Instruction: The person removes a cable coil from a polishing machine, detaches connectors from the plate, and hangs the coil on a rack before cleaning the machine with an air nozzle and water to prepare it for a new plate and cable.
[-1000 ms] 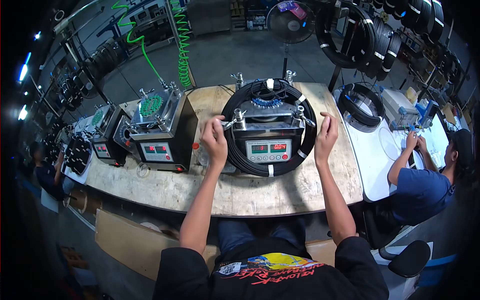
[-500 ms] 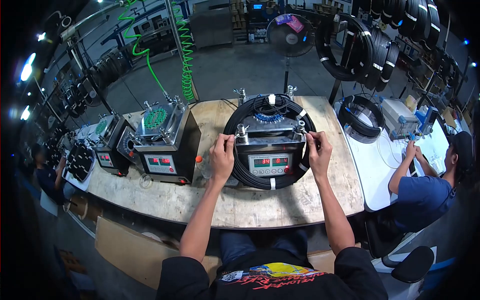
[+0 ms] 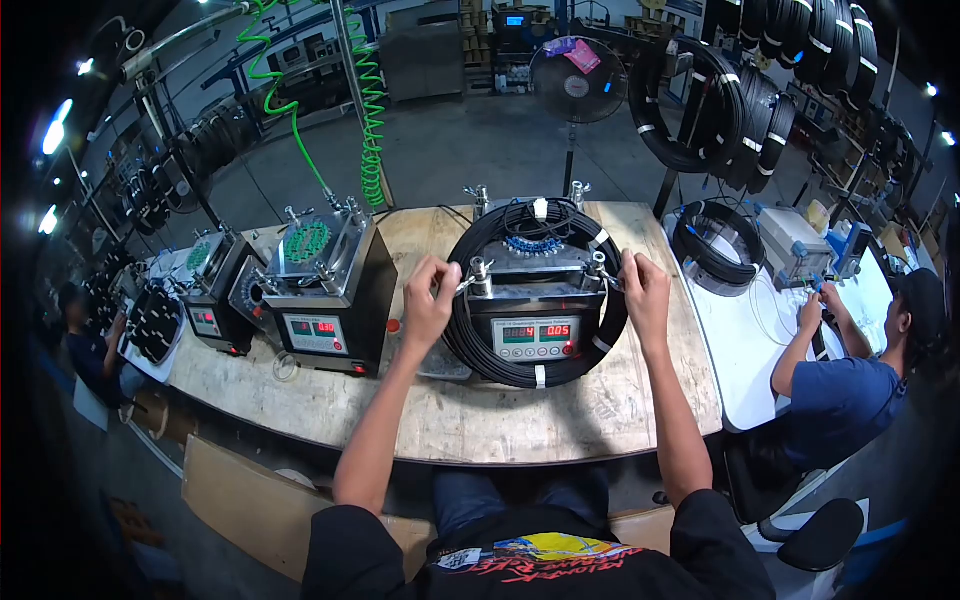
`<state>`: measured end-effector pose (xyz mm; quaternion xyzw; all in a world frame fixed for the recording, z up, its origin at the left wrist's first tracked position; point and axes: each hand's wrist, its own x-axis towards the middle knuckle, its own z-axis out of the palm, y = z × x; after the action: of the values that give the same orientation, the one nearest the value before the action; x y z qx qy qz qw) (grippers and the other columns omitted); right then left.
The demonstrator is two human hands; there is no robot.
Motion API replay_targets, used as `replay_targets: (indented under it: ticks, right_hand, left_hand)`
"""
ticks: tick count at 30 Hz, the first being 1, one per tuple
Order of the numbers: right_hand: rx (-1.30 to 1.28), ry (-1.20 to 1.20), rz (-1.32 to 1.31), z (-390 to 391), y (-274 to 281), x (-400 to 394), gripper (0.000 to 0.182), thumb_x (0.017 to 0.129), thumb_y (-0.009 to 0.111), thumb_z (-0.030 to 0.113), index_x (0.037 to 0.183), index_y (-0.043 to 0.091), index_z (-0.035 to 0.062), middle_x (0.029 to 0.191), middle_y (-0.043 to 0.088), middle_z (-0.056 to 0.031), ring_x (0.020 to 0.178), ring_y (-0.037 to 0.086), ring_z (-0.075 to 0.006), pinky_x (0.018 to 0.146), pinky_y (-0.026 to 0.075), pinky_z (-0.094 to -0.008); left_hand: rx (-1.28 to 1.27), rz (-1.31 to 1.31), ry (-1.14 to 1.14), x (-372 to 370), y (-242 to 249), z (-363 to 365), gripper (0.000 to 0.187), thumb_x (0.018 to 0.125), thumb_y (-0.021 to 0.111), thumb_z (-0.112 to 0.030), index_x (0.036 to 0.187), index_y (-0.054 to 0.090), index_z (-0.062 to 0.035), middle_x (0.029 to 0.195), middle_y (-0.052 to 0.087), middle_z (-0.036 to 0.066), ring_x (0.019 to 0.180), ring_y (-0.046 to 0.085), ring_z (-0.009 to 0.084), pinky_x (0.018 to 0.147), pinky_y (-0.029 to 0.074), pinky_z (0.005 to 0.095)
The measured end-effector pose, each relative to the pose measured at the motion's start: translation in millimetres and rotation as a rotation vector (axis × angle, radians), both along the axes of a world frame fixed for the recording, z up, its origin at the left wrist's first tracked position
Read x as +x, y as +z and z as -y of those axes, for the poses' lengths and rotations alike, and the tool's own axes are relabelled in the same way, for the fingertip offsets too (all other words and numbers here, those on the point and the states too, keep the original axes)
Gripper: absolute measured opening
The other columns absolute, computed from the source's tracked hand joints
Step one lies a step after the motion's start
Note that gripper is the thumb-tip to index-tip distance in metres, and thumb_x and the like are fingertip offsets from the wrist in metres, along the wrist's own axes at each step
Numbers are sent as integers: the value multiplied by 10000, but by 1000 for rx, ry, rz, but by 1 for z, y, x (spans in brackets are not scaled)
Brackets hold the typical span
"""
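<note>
The left hand (image 3: 430, 305) is at the near-left silver metal clamp lever (image 3: 466, 284), its fingers curled beside the outer end; the right hand (image 3: 645, 295) is likewise at the near-right silver metal clamp lever (image 3: 614, 281). Whether either set of fingers is grasping its lever, I cannot tell. Both levers belong to a boxy machine with a red digital display (image 3: 536, 338), standing on the pale wooden surface (image 3: 490, 425). A black cable coil with white bands (image 3: 497, 370) encircles it, and a ring of blue connectors (image 3: 532, 244) sits on top. Left stands a dark machine with a green ring (image 3: 318, 325).
</note>
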<state>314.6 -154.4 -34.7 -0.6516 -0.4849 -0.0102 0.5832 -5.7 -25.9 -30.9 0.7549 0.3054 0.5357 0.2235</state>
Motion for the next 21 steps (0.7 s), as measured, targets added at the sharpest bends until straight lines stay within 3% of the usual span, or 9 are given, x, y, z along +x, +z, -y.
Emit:
replay_targets:
  ticks: [4, 5, 7, 11, 12, 14, 15, 19, 21]
  right_hand:
    - [40, -33, -20, -57, 16, 37, 413, 1039, 625, 289, 819, 642, -59, 634, 577, -111, 586, 469, -110, 556, 383, -357]
    - [136, 14, -88, -87, 10, 51, 356, 1035, 630, 282, 874, 665, -34, 661, 612, -76, 569, 499, -107, 536, 394, -323]
    - [-42, 128, -418, -126, 21, 71, 245, 1018, 635, 256, 1026, 662, 13, 677, 584, 5, 554, 507, -90, 484, 401, -284]
    - [-197, 0, -431, -198, 21, 79, 247, 987, 593, 243, 1068, 677, 26, 697, 628, -49, 525, 568, -135, 443, 421, -301]
    - [-239, -28, -366, -210, 14, 82, 288, 987, 606, 299, 1037, 672, 23, 678, 633, -64, 529, 589, -163, 445, 437, -321]
    - [-283, 19, -305, -242, -23, 96, 381, 1012, 592, 387, 994, 666, 14, 649, 627, -82, 519, 600, -191, 436, 444, -351]
    - [-283, 91, -305, -257, -43, 108, 428, 1038, 565, 419, 983, 666, 7, 638, 615, -84, 506, 591, -193, 426, 436, -361]
    - [-292, 111, -366, -229, -22, 90, 497, 1067, 513, 451, 957, 673, -7, 620, 586, -87, 450, 549, -189, 387, 386, -376]
    - [-319, 102, -380, -228, -18, 89, 488, 1069, 521, 431, 947, 677, -15, 631, 600, -99, 499, 582, -212, 442, 430, -383]
  left_hand:
    - [-134, 167, -2, 22, 10, -62, 286, 1060, 583, -265, 953, 650, -7, 806, 612, 29, 738, 574, 124, 676, 445, 307]
    - [-164, 192, 6, 30, 12, -81, 282, 1068, 576, -279, 979, 657, -24, 804, 598, 13, 732, 561, 106, 672, 443, 295]
    - [-509, 337, 12, 49, 24, -124, 283, 1054, 598, -322, 984, 650, -52, 773, 544, -5, 658, 510, 104, 601, 419, 306]
    - [-897, 342, 32, 87, 22, -187, 326, 1014, 646, -416, 957, 627, -95, 732, 451, -17, 527, 392, 109, 459, 329, 327]
    - [-977, 330, 76, 100, 14, -201, 376, 997, 662, -469, 931, 617, -101, 702, 432, -7, 487, 346, 114, 418, 268, 323]
    - [-991, 293, 160, 121, -6, -220, 457, 976, 685, -525, 886, 640, -80, 640, 430, 4, 480, 335, 118, 408, 259, 327]
    - [-1045, 314, 128, 120, -1, -211, 451, 977, 696, -506, 857, 654, -73, 632, 466, 8, 470, 358, 119, 400, 267, 327]
    - [-1070, 447, -34, 116, -8, -213, 369, 1003, 706, -384, 824, 666, -63, 657, 573, 19, 463, 445, 113, 377, 283, 314]
    - [-1065, 499, -85, 112, -13, -216, 305, 1006, 714, -309, 844, 672, -53, 710, 638, 36, 487, 522, 130, 382, 335, 316]
